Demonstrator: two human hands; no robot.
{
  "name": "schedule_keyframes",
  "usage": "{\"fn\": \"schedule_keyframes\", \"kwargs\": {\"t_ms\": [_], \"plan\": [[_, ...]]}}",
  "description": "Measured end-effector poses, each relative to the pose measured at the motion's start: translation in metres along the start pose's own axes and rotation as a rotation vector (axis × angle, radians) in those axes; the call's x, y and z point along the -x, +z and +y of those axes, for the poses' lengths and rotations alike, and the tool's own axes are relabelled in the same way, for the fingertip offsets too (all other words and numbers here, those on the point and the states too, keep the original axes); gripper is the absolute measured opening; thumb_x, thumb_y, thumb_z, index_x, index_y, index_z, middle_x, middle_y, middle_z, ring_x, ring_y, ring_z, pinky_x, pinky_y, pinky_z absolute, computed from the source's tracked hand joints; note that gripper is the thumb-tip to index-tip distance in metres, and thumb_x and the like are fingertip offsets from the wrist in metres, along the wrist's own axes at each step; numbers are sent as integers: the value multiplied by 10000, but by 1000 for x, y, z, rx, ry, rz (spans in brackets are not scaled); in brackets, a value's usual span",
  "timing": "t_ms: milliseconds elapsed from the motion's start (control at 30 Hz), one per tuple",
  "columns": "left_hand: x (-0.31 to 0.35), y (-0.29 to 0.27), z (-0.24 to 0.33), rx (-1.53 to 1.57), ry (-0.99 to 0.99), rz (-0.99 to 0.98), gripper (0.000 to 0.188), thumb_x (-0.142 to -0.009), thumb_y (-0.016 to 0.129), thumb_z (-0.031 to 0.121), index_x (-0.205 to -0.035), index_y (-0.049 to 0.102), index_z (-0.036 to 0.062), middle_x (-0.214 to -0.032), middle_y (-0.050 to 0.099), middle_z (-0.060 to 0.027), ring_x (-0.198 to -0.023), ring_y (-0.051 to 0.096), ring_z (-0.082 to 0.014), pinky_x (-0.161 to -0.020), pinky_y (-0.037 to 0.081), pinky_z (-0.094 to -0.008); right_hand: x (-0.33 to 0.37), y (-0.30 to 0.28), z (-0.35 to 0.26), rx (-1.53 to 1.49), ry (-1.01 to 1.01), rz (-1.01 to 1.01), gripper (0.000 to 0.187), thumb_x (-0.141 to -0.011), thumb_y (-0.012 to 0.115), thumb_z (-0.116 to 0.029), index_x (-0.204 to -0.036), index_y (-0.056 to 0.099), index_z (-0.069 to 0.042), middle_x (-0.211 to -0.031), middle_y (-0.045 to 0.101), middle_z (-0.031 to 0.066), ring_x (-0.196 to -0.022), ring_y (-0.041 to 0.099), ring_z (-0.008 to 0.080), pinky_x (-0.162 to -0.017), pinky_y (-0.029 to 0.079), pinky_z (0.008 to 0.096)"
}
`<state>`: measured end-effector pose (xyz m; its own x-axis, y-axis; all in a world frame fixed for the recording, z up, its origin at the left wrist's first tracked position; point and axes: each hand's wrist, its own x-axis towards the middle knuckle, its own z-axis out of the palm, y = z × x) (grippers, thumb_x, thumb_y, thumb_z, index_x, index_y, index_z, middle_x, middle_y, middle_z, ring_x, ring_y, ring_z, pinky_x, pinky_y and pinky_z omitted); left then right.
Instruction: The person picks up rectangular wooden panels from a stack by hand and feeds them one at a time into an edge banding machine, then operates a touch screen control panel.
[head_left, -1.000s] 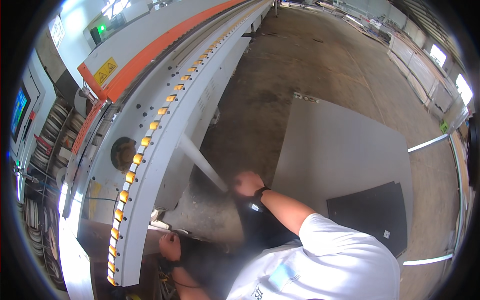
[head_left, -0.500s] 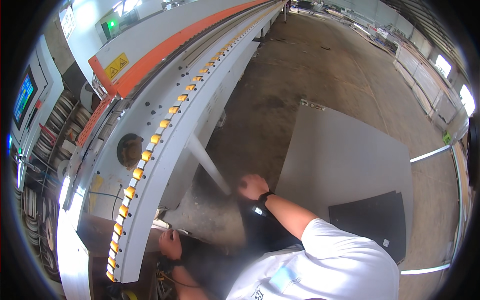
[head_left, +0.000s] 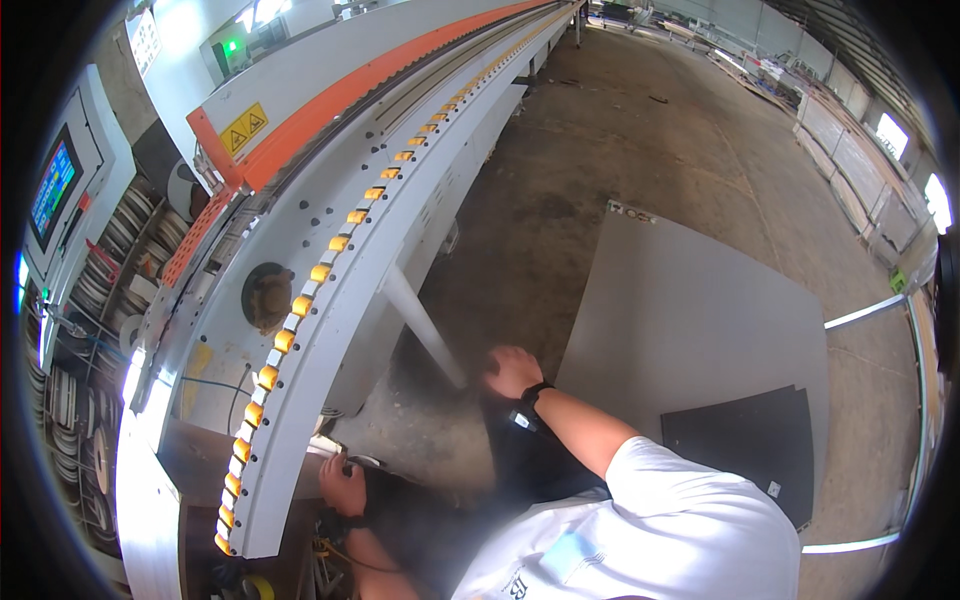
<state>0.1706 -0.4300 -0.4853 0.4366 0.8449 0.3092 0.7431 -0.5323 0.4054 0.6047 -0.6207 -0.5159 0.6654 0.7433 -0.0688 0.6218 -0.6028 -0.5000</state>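
Note:
My left hand point(head_left: 343, 487) hangs low beside the near end of the machine's roller rail point(head_left: 262, 470), its fingers loosely bent and a dark gap showing between thumb and fingers. Nothing can be made out in it. My right hand point(head_left: 514, 371) rests on the dark cloth of my trousers point(head_left: 535, 450), around knee height. Its fingers curve downward, and the tips are partly hidden. Close by it, a white leg point(head_left: 425, 325) slants down from the machine. Each wrist wears a dark band.
The long white and orange machine point(head_left: 330, 110) fills the left. A control screen point(head_left: 55, 187) and edging rolls point(head_left: 75, 410) stand beyond it. To the right, a large grey panel point(head_left: 690, 300) lies on the floor with dark sheets point(head_left: 745, 445) on it. Stacked boards point(head_left: 850, 160) stand farther off.
The view has shifted a little, so the machine and panel sit slightly farther right. Both hands keep nearly the same pose.

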Motion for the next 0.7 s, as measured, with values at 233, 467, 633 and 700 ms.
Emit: {"fn": "schedule_keyframes", "kwargs": {"t_ms": [233, 467, 633, 700], "plan": [[-5, -4, -3, 1, 44, -20, 147, -852, 749, 135, -946, 797, 32, -1126, 800, -177, -1152, 707, -420, -1042, 552, -535, -4, 6, 2, 30, -35, 1, 542, -962, 706, -425, -1448, 717, -185, -1604, 614, 89, -1496, 536, 355, -1237, 433, 541], [-6, -6, 4, 9, -96, -47, 147, -875, 727, 153, -917, 805, 36, -981, 793, -179, -974, 733, -427, -877, 572, -556, -6, -1, -1, 43, -37, -38, 459, -957, 702, -427, -1364, 767, -224, -1530, 672, 71, -1458, 568, 339, -1206, 452, 543], [-9, -10, 7, 78, -115, -66, 181, -885, 719, 158, -954, 809, 16, -985, 793, -199, -955, 739, -443, -861, 582, -553, -7, -4, -4, 39, -24, -37, 431, -955, 698, -421, -1334, 776, -231, -1464, 712, 56, -1419, 592, 340, -1168, 480, 544], [-9, -12, 7, 92, -116, -61, 188, -887, 718, 157, -961, 809, 9, -988, 792, -203, -954, 740, -447, -859, 583, -552, -7, -5, -4, 29, -10, -50, 426, -954, 697, -419, -1327, 778, -228, -1465, 709, 51, -1415, 593, 344, -1163, 487, 540]]}}
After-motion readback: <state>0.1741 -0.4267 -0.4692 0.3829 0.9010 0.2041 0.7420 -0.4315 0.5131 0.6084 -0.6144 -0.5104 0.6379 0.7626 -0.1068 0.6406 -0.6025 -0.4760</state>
